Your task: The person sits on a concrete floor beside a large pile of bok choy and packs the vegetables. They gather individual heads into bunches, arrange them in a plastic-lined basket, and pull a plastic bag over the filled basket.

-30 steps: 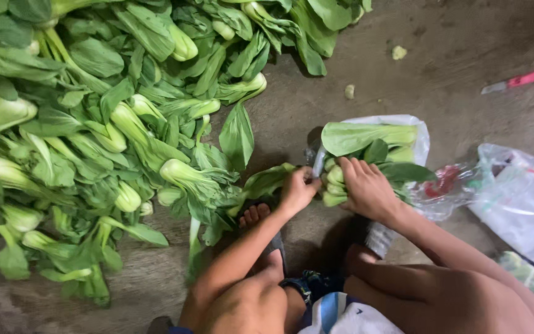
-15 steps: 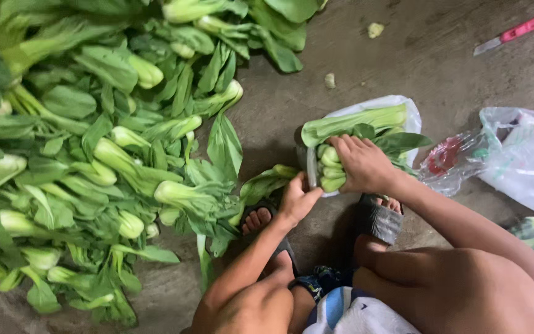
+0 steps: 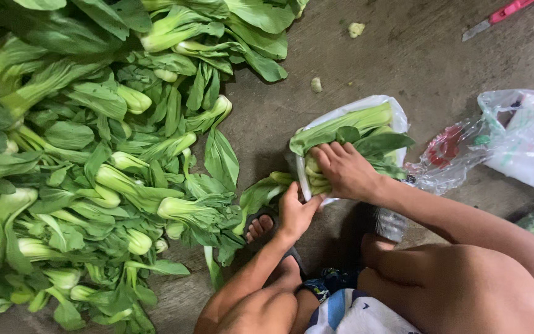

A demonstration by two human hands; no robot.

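1. The right hand [image 3: 346, 171] lies palm-down on a bundle of bok choy [image 3: 347, 133], fingers spread and curled over the pale stalk ends, pressing them into the mouth of a clear plastic bag [image 3: 385, 104].
2. The right forearm runs from the lower right of the view, over the bent knee, to that bundle, the wrist nearly straight.
3. The left hand [image 3: 296, 212] sits just below and left of the bundle, fingers closed around the bag's near edge at the stalk ends; the thumb points up toward the right hand, and the two hands almost touch.
4. The left forearm rises from the bottom centre, between the knees.
5. The bagged bundle lies on the concrete floor [image 3: 403, 55], in front of the person's feet, leaves pointing away to the upper right.
6. A large heap of loose bok choy [image 3: 94, 161] covers the floor to the left, its nearest leaves just beside the left hand.
7. More crumpled plastic bags [image 3: 514, 136] lie to the right, and a pink-handled knife [image 3: 495, 17] lies well apart at the top right.
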